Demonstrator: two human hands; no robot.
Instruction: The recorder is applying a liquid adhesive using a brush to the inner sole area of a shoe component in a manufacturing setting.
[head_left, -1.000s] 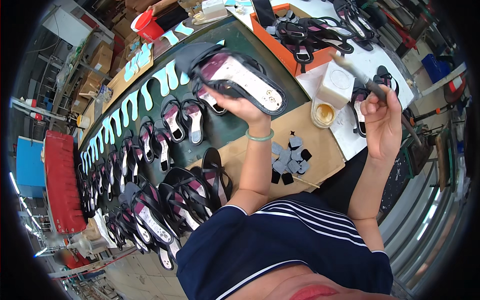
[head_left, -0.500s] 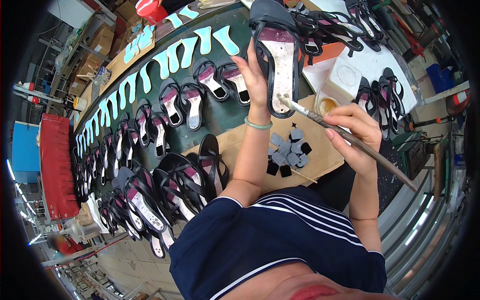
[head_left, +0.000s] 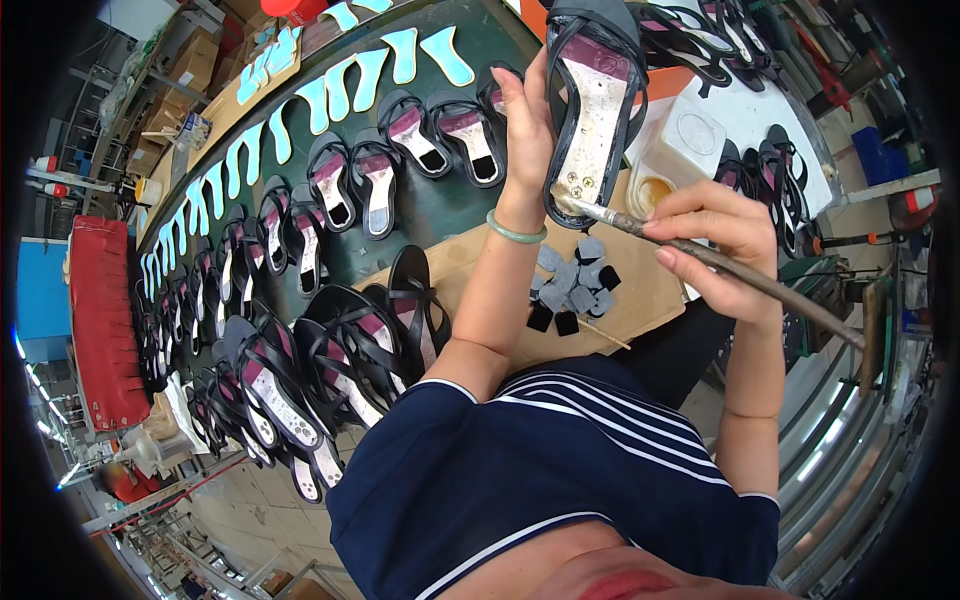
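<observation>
One sandal (head_left: 592,105) gripped in the left hand (head_left: 524,120), one brush (head_left: 700,262) pinched by the right hand (head_left: 715,240).

Brown cardboard boxes (head_left: 185,75) are stacked at the upper left, beyond the long green table, some with pale labels too small to make out. A small box with a blue and white print (head_left: 197,130) sits on the table's far edge just below them. A square white plastic container (head_left: 688,145) with a round cap stands on the right, beside an open tin. No signs or screens show
</observation>
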